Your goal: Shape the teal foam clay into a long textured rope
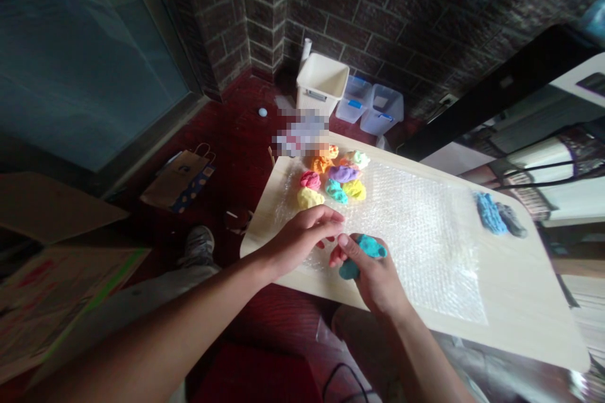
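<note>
My right hand (371, 264) is closed round a teal soft bundle (371, 247), sock-like in look, held over the near part of the table. The bundle sticks out above and below the grip. Just to its left, my left hand (314, 227) has loosely bent fingers, apart, and seems to hold nothing. Its fingertips come close to the right thumb; whether they touch I cannot tell. Beyond the hands lie several crumpled soft bundles: pale yellow (311, 198), red-pink (310, 180), orange (322, 164), purple (343, 174), turquoise (336, 191), yellow (354, 189) and pale green (355, 158).
Bubble wrap (416, 233) covers much of the pale wooden table (529, 302). At the right end sit a blue bundle (490, 213) and a grey bundle (511, 220). Behind the table stand a white bin (321, 79) and clear boxes (382, 110). A paper bag (172, 177) lies on the floor, left.
</note>
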Available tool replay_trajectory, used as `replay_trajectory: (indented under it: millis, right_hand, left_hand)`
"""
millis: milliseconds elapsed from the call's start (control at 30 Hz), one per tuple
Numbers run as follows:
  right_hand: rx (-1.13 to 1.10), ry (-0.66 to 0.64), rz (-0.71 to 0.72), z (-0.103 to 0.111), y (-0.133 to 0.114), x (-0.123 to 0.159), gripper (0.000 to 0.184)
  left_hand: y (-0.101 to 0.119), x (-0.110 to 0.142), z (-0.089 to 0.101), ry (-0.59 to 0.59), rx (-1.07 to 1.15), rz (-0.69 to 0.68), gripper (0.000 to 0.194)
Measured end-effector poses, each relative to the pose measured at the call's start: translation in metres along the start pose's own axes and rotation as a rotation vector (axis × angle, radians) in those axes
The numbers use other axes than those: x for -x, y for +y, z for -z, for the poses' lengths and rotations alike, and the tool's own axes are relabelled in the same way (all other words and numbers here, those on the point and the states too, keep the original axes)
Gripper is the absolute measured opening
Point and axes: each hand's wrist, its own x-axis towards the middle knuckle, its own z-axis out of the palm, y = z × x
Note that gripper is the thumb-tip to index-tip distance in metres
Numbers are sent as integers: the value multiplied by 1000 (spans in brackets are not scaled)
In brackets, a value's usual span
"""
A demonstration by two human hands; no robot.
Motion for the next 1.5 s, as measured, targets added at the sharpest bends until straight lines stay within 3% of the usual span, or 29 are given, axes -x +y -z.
replay_trajectory:
  millis: [267, 967, 1167, 1400, 1500]
  right_hand:
    - [-173, 99, -70, -5, -5, -1, 56]
    - [-298, 167, -158, -9, -4, -5, 41]
    - [-319, 191, -176, -12, -5, -5, 45]
    - [-436, 143, -117, -7, -13, -6, 49]
    - [-401, 215, -44, -4, -15, -6, 51]
  left_hand:
    - [-1, -1, 0, 12, 9, 15, 35]
    - [-8, -4, -2, -19, -37, 81, 39]
    - [-5, -3, -1, -15, -31, 82, 35]
    - [-15, 0, -7, -41, -56, 39, 32]
    - [-25, 5, -16, -71, -84, 17, 39]
